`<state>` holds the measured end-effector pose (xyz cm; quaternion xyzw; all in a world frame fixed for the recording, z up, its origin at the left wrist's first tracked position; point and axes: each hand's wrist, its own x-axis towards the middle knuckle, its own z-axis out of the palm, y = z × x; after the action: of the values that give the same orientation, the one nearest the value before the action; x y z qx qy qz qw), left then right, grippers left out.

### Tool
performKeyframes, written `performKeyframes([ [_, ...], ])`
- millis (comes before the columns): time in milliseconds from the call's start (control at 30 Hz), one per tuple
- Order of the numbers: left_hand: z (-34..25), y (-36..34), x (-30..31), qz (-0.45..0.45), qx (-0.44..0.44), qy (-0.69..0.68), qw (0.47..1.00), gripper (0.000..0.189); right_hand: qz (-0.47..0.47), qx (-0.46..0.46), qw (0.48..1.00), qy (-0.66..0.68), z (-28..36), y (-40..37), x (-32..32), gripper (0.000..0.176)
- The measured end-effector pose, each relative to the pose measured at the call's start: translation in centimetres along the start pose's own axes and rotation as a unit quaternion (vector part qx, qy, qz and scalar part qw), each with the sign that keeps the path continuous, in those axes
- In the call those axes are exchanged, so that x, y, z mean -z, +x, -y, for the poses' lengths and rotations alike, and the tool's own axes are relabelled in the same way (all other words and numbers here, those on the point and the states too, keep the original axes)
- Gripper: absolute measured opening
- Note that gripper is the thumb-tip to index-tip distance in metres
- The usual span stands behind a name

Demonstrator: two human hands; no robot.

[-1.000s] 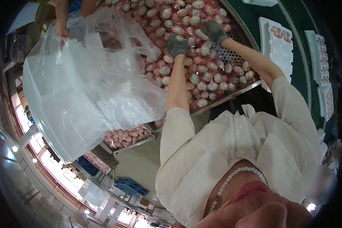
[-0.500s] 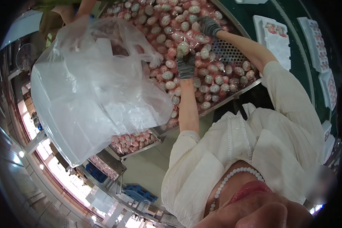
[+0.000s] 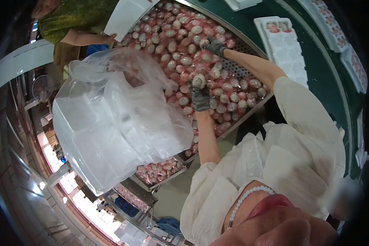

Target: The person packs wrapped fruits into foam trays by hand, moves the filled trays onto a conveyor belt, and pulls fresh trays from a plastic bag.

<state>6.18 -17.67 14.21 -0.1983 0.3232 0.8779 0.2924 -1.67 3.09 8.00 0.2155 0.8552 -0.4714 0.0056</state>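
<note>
Plastic-wrapped eggs [image 3: 172,46], pale with reddish wrapping, fill a metal bin in front of me. My left hand [image 3: 200,98], in a grey striped glove, is closed around one egg [image 3: 199,80] just above the pile. Farther out, my right hand [image 3: 215,47], gloved alike, has its fingers closed at another egg [image 3: 204,43] lying among the others. A patch of perforated metal [image 3: 235,68] shows beside my right wrist.
A large clear plastic bag [image 3: 119,119] with white foam trays inside covers the bin's left side. At right, a white tray [image 3: 287,57] with a few eggs sits on a green conveyor [image 3: 317,82]. Another person's hand [image 3: 110,39] touches a white tray [image 3: 129,16].
The view has shifted, bringing the other person and their white tray into sight. My left hand keeps its egg; my right fingers now meet an egg at the pile.
</note>
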Motion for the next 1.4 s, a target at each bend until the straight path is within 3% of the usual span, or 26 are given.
performKeyframes([
  [33, 0.5, 0.3, -0.8, 0.007, 0.009, -0.005, 1.0, 0.026, 0.086, -0.036, 0.938, 0.333, -5.3, 2.7, -2.7, 0.04],
  [67, 1.0, 0.2, -1.8, 0.044, -0.055, 0.054, 0.996, 0.027, 0.157, -0.063, 0.759, 0.628, -7.9, 3.3, -3.0, 0.028],
  [100, 1.5, 0.1, -2.7, 0.08, -0.118, 0.114, 0.983, 0.029, 0.146, -0.055, 0.727, 0.669, -3.9, -0.5, 1.8, 0.025],
  [167, 2.2, -0.3, -8.4, 0.1, -0.099, 0.116, 0.983, 0.035, 0.127, -0.035, 0.654, 0.745, 1.1, -6.6, 9.6, 0.018],
  [200, 2.7, -0.7, -11.0, 0.144, -0.102, 0.184, 0.967, 0.037, 0.117, 0.007, 0.697, 0.708, 5.1, -11.1, 15.0, 0.016],
  [233, 3.4, -0.9, -13.0, 0.189, -0.108, 0.253, 0.943, 0.039, 0.147, 0.09, 0.63, 0.757, 2.2, -10.5, 15.5, 0.017],
  [300, 6.6, 0.2, -16.5, 0.236, -0.137, 0.313, 0.91, 0.04, 0.093, 0.062, 0.687, 0.718, 0.3, -14.4, 20.7, 0.021],
  [367, 10.0, 1.6, -18.6, 0.294, -0.179, 0.425, 0.837, 0.042, -0.121, 0.086, 0.794, 0.59, -2.8, -17.0, 24.3, 0.028],
  [467, 15.1, 5.7, -20.9, 0.337, -0.2, 0.537, 0.747, 0.043, -0.169, -0.039, 0.876, 0.449, -6.7, -19.1, 29.5, 0.037],
  [500, 16.4, 6.6, -21.3, 0.346, -0.213, 0.597, 0.692, 0.045, -0.172, -0.042, 0.876, 0.449, -10.6, -18.4, 29.6, 0.037],
  [533, 17.2, 6.9, -22.1, 0.348, -0.21, 0.597, 0.692, 0.045, -0.186, 0.014, 0.908, 0.375, -13.6, -17.4, 29.2, 0.04],
  [600, 18.1, 7.1, -23.9, 0.33, -0.212, 0.75, 0.532, 0.053, -0.206, 0.071, 0.968, 0.12, -13.1, -17.1, 29.5, 0.047],
  [633, 18.5, 6.9, -23.9, 0.33, -0.212, 0.752, 0.53, 0.053, -0.22, 0.022, 0.973, 0.071, -12.6, -17.2, 29.3, 0.05],
  [700, 19.3, 6.2, -24.0, 0.313, -0.247, 0.842, 0.364, 0.062, -0.224, 0.026, 0.965, -0.132, -9.9, -17.3, 30.3, 0.047],
  [733, 19.5, 6.6, -24.3, 0.342, -0.229, 0.864, 0.291, 0.066, -0.224, 0.025, 0.966, -0.13, -7.8, -17.6, 31.1, 0.047],
  [800, 20.4, 6.7, -24.3, 0.327, -0.209, 0.878, 0.28, 0.066, -0.116, 0.0, 0.95, -0.289, -6.2, -17.7, 31.6, 0.043],
  [867, 20.7, 6.3, -24.9, 0.309, -0.193, 0.891, 0.27, 0.066, -0.078, 0.041, 0.948, -0.307, -5.5, -16.5, 31.4, 0.048],
  [967, 20.5, 5.7, -25.4, 0.249, -0.14, 0.891, 0.354, 0.065, -0.04, 0.079, 0.943, -0.322, -4.6, -15.7, 31.6, 0.053],
  [1067, 21.5, 9.4, -21.9, 0.293, -0.244, 0.851, 0.36, 0.067, 0.074, 0.068, 0.952, -0.288, -5.2, -14.6, 32.7, 0.051],
  [1100, 22.0, 10.3, -21.6, 0.297, -0.12, 0.713, 0.624, 0.063, 0.074, 0.07, 0.952, -0.288, -5.2, -14.7, 32.6, 0.051],
  [1133, 22.5, 11.1, -21.1, 0.27, 0.016, 0.498, 0.824, 0.059, 0.035, 0.077, 0.951, -0.297, -5.3, -14.9, 32.4, 0.05],
  [1167, 22.3, 9.8, -22.1, 0.266, 0.016, 0.496, 0.826, 0.059, -0.003, 0.082, 0.949, -0.306, -5.2, -15.3, 32.1, 0.048],
  [1200, 21.6, 7.1, -23.9, 0.276, -0.143, 0.72, 0.62, 0.052, -0.026, 0.108, 0.936, -0.333, -4.6, -15.5, 32.1, 0.03],
  [1233, 21.2, 5.6, -24.7, 0.254, -0.281, 0.861, 0.339, 0.046, -0.019, 0.109, 0.937, -0.331, -4.9, -15.5, 31.8, 0.03],
  [1367, 22.6, 9.9, -20.6, 0.333, -0.407, 0.768, 0.366, 0.04, -0.066, 0.14, 0.925, -0.346, -9.4, -13.5, 30.3, 0.026],
  [1400, 20.7, 7.0, -22.4, 0.329, -0.384, 0.76, 0.409, 0.035, -0.029, 0.089, 0.97, -0.226, -8.4, -13.4, 31.0, 0.026],
])
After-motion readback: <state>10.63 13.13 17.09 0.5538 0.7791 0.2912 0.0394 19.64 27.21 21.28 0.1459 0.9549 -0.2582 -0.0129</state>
